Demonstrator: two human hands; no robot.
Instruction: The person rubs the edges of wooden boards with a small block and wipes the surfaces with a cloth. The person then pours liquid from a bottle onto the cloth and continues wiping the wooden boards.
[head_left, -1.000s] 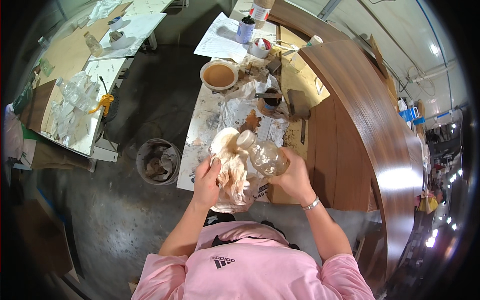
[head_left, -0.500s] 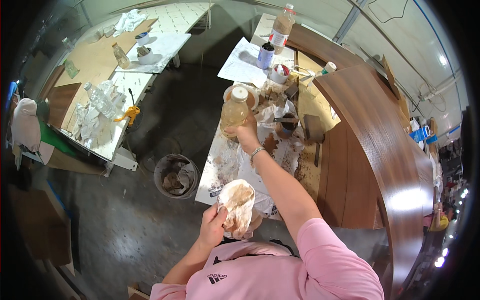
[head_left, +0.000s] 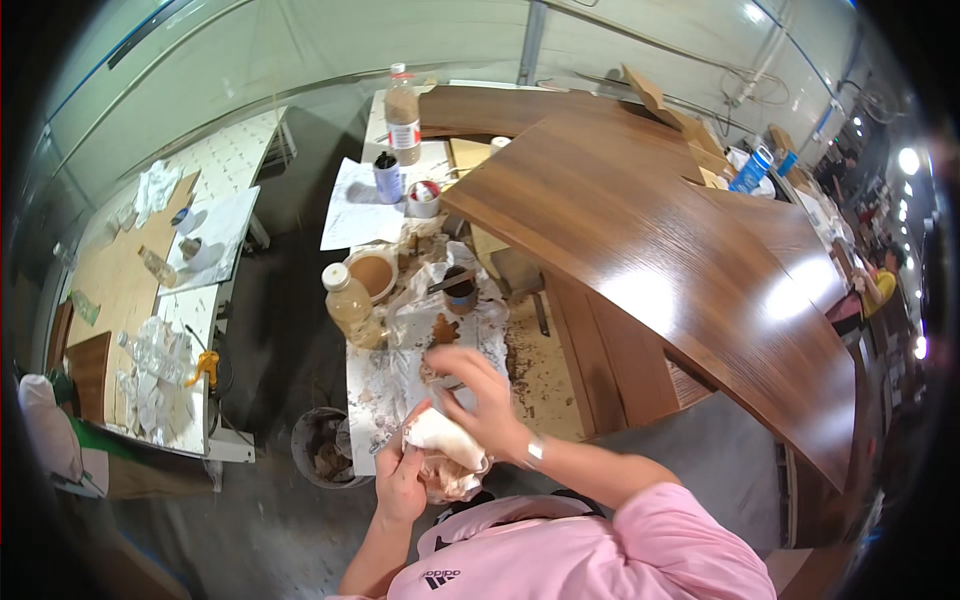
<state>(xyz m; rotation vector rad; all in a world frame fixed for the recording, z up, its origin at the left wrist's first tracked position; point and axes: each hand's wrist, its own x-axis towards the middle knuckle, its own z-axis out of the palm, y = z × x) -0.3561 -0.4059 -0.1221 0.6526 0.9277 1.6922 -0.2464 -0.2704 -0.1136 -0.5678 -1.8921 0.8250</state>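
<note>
My left hand [head_left: 402, 480] grips a white cloth [head_left: 445, 440] with brown stains, held bunched in front of my body. Just above the cloth is my right hand [head_left: 485, 405], slightly blurred, its fingers apart and curved with nothing seen between them. A clear plastic bottle [head_left: 352, 308] of yellowish liquid with a white cap stands at the left edge of the messy white table [head_left: 365, 400]. Beside it sits a round tub [head_left: 371, 273] of tan paste. A dark can [head_left: 459, 292] with a flat tool across its top is farther right.
A glossy brown wood panel [head_left: 650, 260] juts over the right side. Farther back stand a tall bottle [head_left: 403, 120], a lilac can [head_left: 388, 180] and a red-and-white tub [head_left: 424, 197]. A waste bucket [head_left: 320, 450] is on the floor. Another table [head_left: 185, 400] at left carries bottles and a yellow spray gun [head_left: 205, 367].
My right hand has let go of the bottle, which now stands on the table, and has come back to the cloth. The view has turned to the right.
</note>
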